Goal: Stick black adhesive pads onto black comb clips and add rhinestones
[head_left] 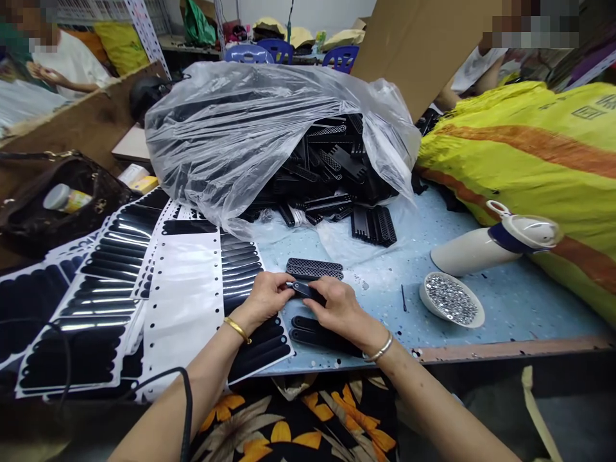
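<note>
My right hand (339,309) is closed on a flat black piece with a rounded end (303,290), held just above the blue tabletop. At that rounded end my left hand (268,296) is closed in a pinch, with something small and shiny at its fingertips that is too small to name. Just beyond the fingers lies a black piece with a mesh pattern (315,268). Nearer me, more long black pieces (320,335) rest side by side, partly under my right hand. Sheets of black strip stickers (240,256) lie beside my left hand.
A clear plastic bag (216,141) spills many black pieces (332,167) at the back. To the right are a bowl of small silver parts (452,300), a white bottle (474,250), a hairpin (403,298) and a yellow sack (529,141). A brown bag (43,212) stands left; people sit beyond.
</note>
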Demonstrator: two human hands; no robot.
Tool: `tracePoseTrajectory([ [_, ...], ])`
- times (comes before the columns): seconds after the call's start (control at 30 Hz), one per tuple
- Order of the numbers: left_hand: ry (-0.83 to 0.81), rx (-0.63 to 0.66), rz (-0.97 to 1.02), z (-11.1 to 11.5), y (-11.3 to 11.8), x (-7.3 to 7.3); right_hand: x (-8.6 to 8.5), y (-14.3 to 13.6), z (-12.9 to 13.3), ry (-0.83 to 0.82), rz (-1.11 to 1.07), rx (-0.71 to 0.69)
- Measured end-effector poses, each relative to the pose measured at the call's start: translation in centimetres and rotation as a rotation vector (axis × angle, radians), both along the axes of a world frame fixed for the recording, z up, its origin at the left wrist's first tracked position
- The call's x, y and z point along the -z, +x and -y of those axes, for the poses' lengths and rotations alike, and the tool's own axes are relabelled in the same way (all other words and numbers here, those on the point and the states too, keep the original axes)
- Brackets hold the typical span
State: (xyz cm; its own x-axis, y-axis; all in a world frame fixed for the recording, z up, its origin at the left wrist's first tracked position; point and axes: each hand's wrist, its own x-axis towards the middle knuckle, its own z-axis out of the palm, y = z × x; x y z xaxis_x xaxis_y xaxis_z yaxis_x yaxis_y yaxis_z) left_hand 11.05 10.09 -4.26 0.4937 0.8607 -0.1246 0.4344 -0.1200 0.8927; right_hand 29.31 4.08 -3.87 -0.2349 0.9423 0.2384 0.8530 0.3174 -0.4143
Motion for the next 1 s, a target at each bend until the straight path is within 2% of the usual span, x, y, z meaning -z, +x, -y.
tracePoseTrajectory([
  [0.07,-0.005,-0.058,0.045,0.1,0.0,0.2,-0.1,0.3,-0.1,0.033,0.046,0.026],
  [0.13,0.025,-0.141,0.104,0.3,0.0,-0.1,-0.8,0.4,-0.2,0.108,0.014,0.032],
  [0.23,0.112,-0.193,0.178,0.9,-0.2,-1.9,-2.9,-0.1,-0.7,0.272,-0.087,0.069],
  [0.3,0.154,-0.170,0.243,1.4,-0.1,-3.9,-4.4,-0.9,-1.2,0.340,-0.164,0.121],
  [0.4,0.124,-0.051,0.380,2.0,0.4,-6.6,-5.9,-2.7,-1.8,0.354,-0.317,0.192],
  [0.5,0.015,0.018,0.496,2.4,1.1,-7.8,-6.5,-4.4,-1.6,0.384,-0.434,0.200],
  [0.6,-0.115,-0.014,0.579,2.6,1.1,-7.6,-6.9,-4.5,-0.4,0.257,-0.561,0.111],
  [0.7,-0.187,0.011,0.485,2.9,0.5,-6.9,-7.1,-2.8,1.2,0.088,-0.628,0.055],
  [0.77,-0.132,0.045,0.355,3.2,-0.1,-6.8,-7.0,-1.3,2.0,0.078,-0.665,0.142],
  [0.87,0.050,0.102,0.202,3.9,-0.7,-7.1,-6.5,0.1,2.7,0.004,-0.771,0.254],
  [1.0,0.147,0.210,0.144,5.1,-0.8,-8.0,-6.1,-0.3,3.3,-0.134,-0.791,0.167],
])
